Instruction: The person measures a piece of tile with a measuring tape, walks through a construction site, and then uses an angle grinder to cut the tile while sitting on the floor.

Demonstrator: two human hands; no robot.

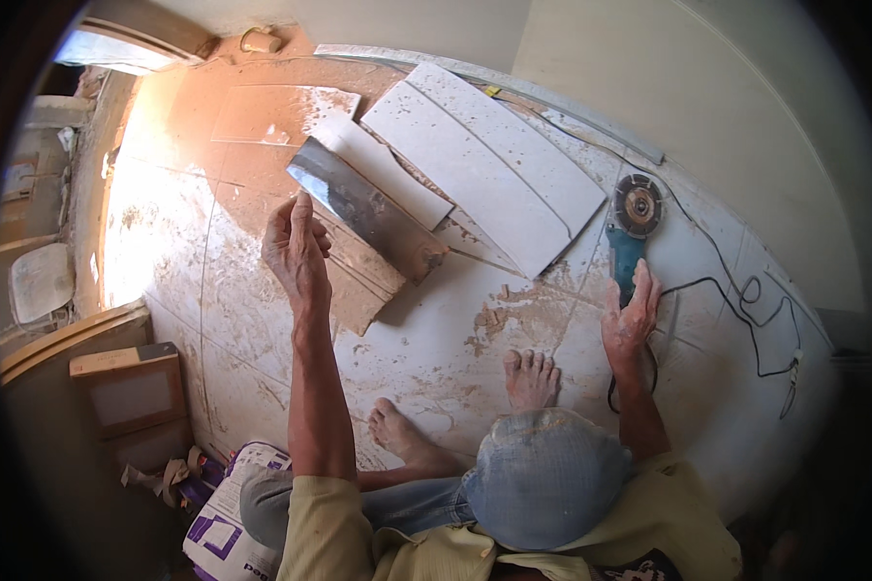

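Observation:
My right hand grips the teal and black body of an angle grinder, which rests on the floor at right. A toothed cutting disc sits at its far end. My left hand is raised in front of me, its fingers curled in a pinch. Whatever lies between those fingertips, if anything, is hidden. The thumb tip is close to the edge of a dark, glossy tile strip; contact cannot be made out. Beneath the strip lies a dusty brown piece.
Large pale tiles lie stacked ahead, with a narrower white piece beside them. A black cable loops over the floor at right. Dust and rubble lie near my bare feet. A cardboard box and a white-purple bag stand at left.

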